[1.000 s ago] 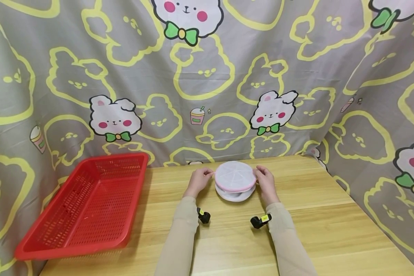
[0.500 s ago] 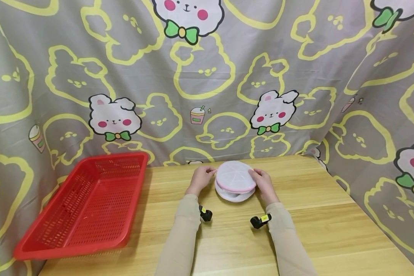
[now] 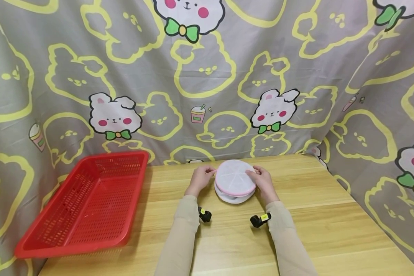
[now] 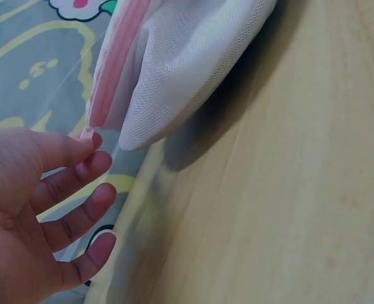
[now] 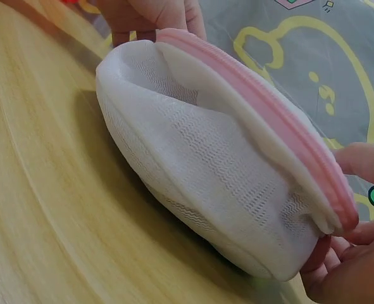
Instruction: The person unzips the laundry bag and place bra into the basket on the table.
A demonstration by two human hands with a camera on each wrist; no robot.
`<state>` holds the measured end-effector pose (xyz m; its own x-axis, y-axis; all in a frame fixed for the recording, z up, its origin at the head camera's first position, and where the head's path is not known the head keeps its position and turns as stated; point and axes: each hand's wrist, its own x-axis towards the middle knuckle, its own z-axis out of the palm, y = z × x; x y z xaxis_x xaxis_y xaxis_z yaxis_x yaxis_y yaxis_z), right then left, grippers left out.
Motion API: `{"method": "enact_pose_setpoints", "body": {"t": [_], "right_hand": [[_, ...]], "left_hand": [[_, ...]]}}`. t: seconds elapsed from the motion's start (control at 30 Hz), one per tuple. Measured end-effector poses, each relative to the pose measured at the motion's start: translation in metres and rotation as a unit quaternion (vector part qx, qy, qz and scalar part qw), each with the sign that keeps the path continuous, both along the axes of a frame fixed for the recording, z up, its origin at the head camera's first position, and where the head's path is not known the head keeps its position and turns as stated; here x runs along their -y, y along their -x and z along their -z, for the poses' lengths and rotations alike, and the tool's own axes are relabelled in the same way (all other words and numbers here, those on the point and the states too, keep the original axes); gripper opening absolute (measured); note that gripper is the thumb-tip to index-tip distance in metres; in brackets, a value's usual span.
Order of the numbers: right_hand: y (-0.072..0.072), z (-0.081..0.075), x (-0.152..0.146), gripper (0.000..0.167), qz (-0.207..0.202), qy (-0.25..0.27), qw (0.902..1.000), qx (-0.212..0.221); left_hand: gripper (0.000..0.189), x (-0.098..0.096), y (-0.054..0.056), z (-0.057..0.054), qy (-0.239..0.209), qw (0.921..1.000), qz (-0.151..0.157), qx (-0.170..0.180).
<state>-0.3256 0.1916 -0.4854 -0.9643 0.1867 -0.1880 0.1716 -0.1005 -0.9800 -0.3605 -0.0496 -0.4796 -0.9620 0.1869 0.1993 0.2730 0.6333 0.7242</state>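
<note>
A round white mesh laundry bag with a pink zipper sits on the table in the middle of the head view. At its left edge my left hand pinches the small pink zipper pull between thumb and index finger; the other fingers are spread. My right hand grips the bag's right edge, with a digit over the top panel and fingers underneath. In the right wrist view the soft side wall looks creased and sags below the zipper. The bag's inside is hidden.
A red perforated plastic basket stands on the left of the wooden table. Behind the table hangs a grey patterned curtain, close to the bag and both hands. Black wrist cameras sit on the sleeves.
My right hand has shifted from the bag's right rim to farther over its top panel. The top panel tilts a little more toward the front. My left hand keeps its pinch and moved slightly right.
</note>
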Motion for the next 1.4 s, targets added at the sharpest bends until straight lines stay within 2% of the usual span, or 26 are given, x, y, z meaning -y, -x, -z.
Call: {"method": "enact_pose_setpoints", "body": {"t": [0.17, 0.33, 0.57, 0.83, 1.03, 1.4], "right_hand": [[0.0, -0.007, 0.0, 0.065, -0.002, -0.041, 0.9991, 0.006], [-0.001, -0.01, 0.001, 0.06, -0.001, -0.06, 0.9982, 0.005], [0.0, -0.008, 0.004, 0.054, -0.01, -0.051, 0.9986, 0.004], [0.0, -0.003, 0.01, 0.051, 0.011, -0.053, 0.9985, -0.008], [-0.002, -0.005, 0.015, 0.049, 0.032, -0.064, 0.9974, -0.015], [0.0, -0.002, 0.017, 0.05, 0.036, -0.071, 0.9965, -0.023]], "left_hand": [[0.013, 0.001, -0.002, 0.0, -0.004, 1.0, -0.003, 0.001], [0.014, 0.002, -0.005, 0.0, -0.022, 0.9997, -0.003, 0.003], [0.016, 0.001, -0.01, 0.0, -0.043, 0.999, -0.005, 0.011], [0.014, 0.001, -0.017, 0.003, -0.054, 0.9985, -0.007, -0.008], [0.014, 0.002, -0.018, 0.007, -0.049, 0.9985, -0.015, -0.019], [0.015, 0.005, -0.019, 0.01, -0.052, 0.9977, -0.029, -0.032]]}}
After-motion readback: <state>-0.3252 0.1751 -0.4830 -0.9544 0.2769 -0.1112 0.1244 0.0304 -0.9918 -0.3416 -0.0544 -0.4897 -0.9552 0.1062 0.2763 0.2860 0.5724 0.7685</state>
